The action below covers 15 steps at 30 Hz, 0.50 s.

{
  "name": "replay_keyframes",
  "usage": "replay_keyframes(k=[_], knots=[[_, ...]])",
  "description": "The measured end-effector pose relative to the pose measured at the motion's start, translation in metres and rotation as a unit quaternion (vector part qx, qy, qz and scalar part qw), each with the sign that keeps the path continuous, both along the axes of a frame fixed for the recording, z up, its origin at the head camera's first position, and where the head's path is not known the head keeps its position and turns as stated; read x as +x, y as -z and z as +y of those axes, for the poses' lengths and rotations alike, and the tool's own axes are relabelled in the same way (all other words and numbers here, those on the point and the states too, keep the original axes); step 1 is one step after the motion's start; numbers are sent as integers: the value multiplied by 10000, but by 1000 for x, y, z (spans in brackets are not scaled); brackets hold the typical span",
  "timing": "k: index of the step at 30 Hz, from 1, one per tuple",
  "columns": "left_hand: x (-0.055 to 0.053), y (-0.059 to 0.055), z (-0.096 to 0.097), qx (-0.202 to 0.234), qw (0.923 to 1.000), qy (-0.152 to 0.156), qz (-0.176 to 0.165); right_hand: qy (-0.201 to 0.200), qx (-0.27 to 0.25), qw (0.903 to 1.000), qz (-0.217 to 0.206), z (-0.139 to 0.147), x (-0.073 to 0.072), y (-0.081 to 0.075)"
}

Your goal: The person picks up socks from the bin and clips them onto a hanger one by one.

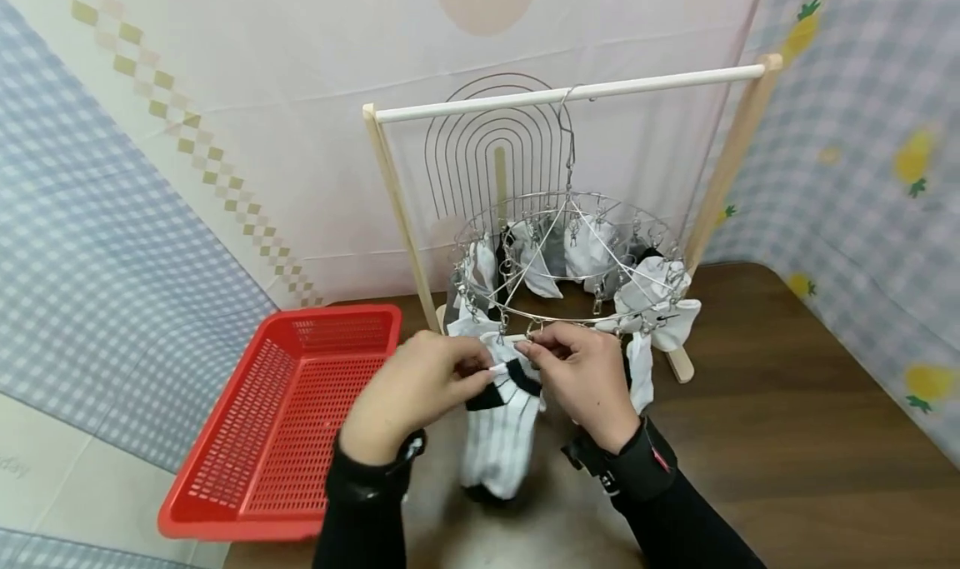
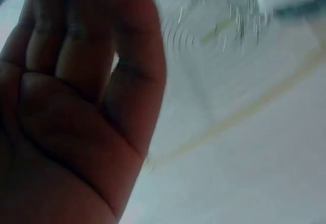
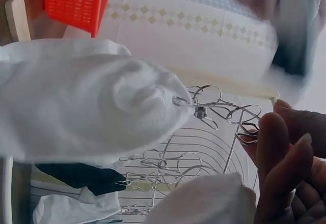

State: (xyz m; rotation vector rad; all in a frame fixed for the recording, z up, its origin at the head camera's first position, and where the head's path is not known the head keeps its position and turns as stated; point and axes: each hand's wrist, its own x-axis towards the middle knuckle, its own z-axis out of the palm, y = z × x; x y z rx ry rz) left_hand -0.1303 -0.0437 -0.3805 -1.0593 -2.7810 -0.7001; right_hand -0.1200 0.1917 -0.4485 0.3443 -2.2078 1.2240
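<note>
A white sock [image 1: 498,444] with grey stripes, a black cuff band and a dark toe hangs below my left hand [image 1: 420,386], which pinches it near the cuff. The left wrist view shows that hand's palm and fingers [image 2: 86,71], with the sock out of sight. My right hand [image 1: 588,377] is at the front rim of a round wire drying hanger [image 1: 555,315]. In the right wrist view its thumb and fingers [image 3: 285,152] pinch a metal clip [image 3: 248,132]. Beside it, another white sock [image 3: 97,102] hangs from a neighbouring clip [image 3: 201,113].
The hanger hooks over the white bar [image 1: 487,104] of a wooden-legged rack. Several white, grey and black socks [image 1: 588,248] hang round it. At the left stands a red plastic basket [image 1: 281,436] on the brown table [image 1: 787,419]. Printed cloths surround the table.
</note>
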Motion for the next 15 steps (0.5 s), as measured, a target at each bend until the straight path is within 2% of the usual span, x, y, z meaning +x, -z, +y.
replay_keyframes(k=[3,6,11,15], knots=[[-14,17,14,69,9999,110,-112,-65,-244,9997,-68,-3,1,0],[-22,29,23,91,9998,61,-144,-137,-353,9990,-216,-4,1,0],[-28,38,33,301,9993,-95,-188,-147,-325,9990,-278,-4,0,3],[-31,44,37,504,9987,-5,-88,-91,-202,9997,-121,-3,-3,4]])
